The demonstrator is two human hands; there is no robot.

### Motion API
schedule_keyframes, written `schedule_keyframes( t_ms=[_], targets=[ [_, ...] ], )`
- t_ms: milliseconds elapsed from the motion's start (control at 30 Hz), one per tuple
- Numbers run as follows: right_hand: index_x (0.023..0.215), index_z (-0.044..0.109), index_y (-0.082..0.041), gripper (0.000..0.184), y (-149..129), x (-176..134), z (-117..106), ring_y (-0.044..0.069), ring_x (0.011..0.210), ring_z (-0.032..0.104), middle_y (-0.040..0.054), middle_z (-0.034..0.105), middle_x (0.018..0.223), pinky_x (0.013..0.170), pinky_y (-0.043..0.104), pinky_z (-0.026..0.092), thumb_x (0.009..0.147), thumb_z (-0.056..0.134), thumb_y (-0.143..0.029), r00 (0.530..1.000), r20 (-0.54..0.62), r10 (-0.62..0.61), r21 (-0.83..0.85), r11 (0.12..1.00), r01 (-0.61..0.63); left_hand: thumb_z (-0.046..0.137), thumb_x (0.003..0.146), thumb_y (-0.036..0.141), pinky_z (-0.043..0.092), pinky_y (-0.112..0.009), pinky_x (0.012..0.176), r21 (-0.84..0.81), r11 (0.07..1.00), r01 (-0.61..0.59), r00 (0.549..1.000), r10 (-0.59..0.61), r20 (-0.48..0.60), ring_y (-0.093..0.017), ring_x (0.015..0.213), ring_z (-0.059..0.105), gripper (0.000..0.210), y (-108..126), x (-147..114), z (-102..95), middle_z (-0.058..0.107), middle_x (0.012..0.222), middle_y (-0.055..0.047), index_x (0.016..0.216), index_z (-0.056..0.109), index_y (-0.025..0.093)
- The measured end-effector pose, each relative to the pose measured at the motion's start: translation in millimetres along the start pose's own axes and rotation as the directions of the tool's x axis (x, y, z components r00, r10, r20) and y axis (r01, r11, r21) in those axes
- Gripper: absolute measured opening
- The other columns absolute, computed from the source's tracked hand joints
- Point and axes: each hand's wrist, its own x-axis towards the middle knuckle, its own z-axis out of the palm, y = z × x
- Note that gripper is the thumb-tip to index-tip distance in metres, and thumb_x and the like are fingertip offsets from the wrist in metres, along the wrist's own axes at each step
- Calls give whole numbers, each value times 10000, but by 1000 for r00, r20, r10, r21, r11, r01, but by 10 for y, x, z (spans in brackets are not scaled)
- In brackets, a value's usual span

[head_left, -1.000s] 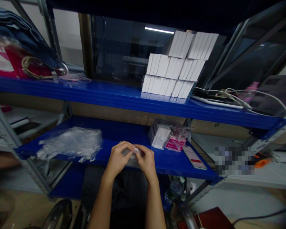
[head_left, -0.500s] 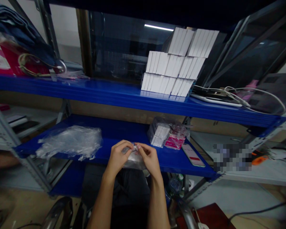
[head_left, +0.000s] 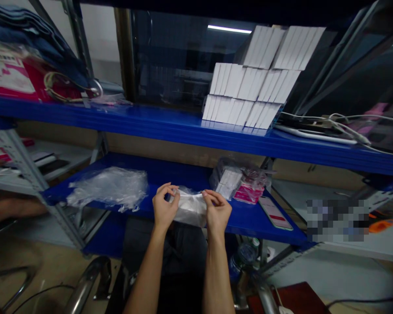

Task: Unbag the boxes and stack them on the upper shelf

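A clear plastic bag [head_left: 191, 209] is stretched between my two hands above the front edge of the lower blue shelf [head_left: 163, 172]. My left hand [head_left: 165, 207] pinches one upper corner of it between thumb and fingers. At the other upper corner my right hand [head_left: 217, 210] grips it in the same way. To the left lies a loose pile of clear plastic bags [head_left: 109, 187]. Right of my hands stand small white boxes [head_left: 229, 181] in clear plastic, beside pink packets [head_left: 249, 192] in plastic wrapping. A phone [head_left: 275, 213] with a lit screen lies near the right end.
Stacked white boxes [head_left: 242, 96] stand on the upper blue shelf [head_left: 170, 124], with white cables [head_left: 340, 124] to their right. A red bag [head_left: 36, 80] sits at upper left. Another person's arm [head_left: 9, 211] shows at far left. Metal chair arms [head_left: 88, 283] flank my lap.
My hands have moved apart and spread the bag's upper edge between them. Before, they were close together at the bag. The whole view has shifted slightly.
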Motion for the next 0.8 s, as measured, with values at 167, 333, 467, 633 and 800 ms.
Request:
schedule_keyframes(
  t_ms=[167, 333, 467, 633, 800],
  targets=[
    [879, 778, -130, 334, 267, 147, -215, 214, 657, 690, 72, 757, 716, 715, 333, 530, 719, 827, -419, 999, -29, -37, -84, 996, 34, 653, 760, 160, 541, -395, 926, 148, 988, 35, 996, -23, -81, -225, 921, 700, 197, -193, -9, -87, 746, 889, -45, 614, 537, 224],
    [904, 765, -123, 360, 419, 204, -256, 196, 597, 643, 42, 711, 639, 683, 332, 512, 738, 797, -440, 1000, 25, -8, -133, 991, 11, 705, 753, 286, 552, -242, 653, 14, 969, 246, 968, -245, -53, -176, 792, 708, 161, -417, -6, -131, 714, 827, -28, 709, 575, 203],
    [1007, 767, -155, 358, 353, 197, -323, 265, 900, 711, 115, 773, 948, 816, 378, 541, 805, 743, -450, 965, 250, -83, -202, 970, 136, 792, 726, 509, 487, -197, 497, -86, 849, 521, 838, -490, 238, -141, 528, 654, 400, -495, 11, -279, 623, 569, 39, 790, 536, 208],
    [1335, 669, -255, 615, 296, 112, -454, 294, 1353, 551, 117, 567, 1498, 1044, 434, 502, 764, 815, -430, 800, 598, -45, -168, 969, 180, 759, 748, 692, 617, -300, 673, -43, 666, 745, 531, -552, 643, -201, 715, 765, 560, -463, -78, -310, 750, 778, -64, 914, 596, 182],
    [1374, 625, -231, 778, 444, 119, -381, 295, 1201, 647, 107, 687, 1334, 1055, 456, 492, 681, 877, -479, 833, 547, -82, -291, 915, 281, 748, 798, 627, 622, -326, 720, -20, 787, 616, 647, -491, 583, -190, 725, 747, 465, -481, -110, 150, 702, 735, -3, 923, 613, 200]
  ],
)
